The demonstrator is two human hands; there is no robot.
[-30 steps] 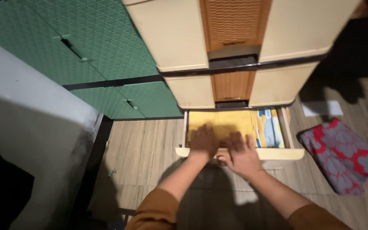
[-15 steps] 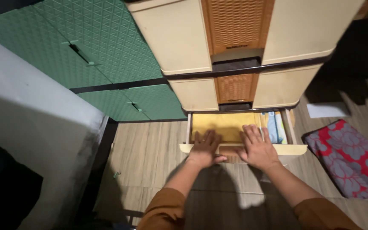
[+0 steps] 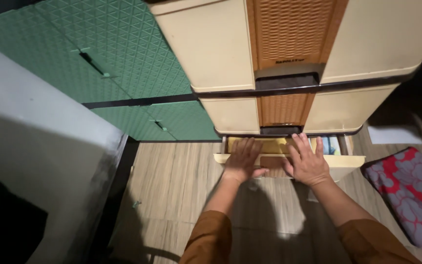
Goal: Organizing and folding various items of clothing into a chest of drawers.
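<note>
A cream plastic drawer cabinet [image 3: 211, 54] with brown woven-look centre panels stands in front of me. Its bottom drawer [image 3: 348, 160] is only slightly open. Inside I can see a strip of yellow folded cloth [image 3: 269, 145] and a bit of blue and white cloth [image 3: 332, 144]. My left hand [image 3: 242, 159] lies flat on the drawer's front edge, fingers spread over the yellow cloth. My right hand [image 3: 306, 160] presses flat on the front edge beside it. Both arms wear brown sleeves.
A green textured cabinet [image 3: 113, 54] with slot handles stands left of the cream one. A grey slab [image 3: 35, 146] fills the left. On the wooden floor [image 3: 172, 181] at right lies a red and grey flowered cushion [image 3: 411, 190], with a white sheet [image 3: 391, 134] behind it.
The bottom drawer has slid inward from well open to nearly closed, with both hands moving forward on its front edge. The view has shifted closer to the cabinet.
</note>
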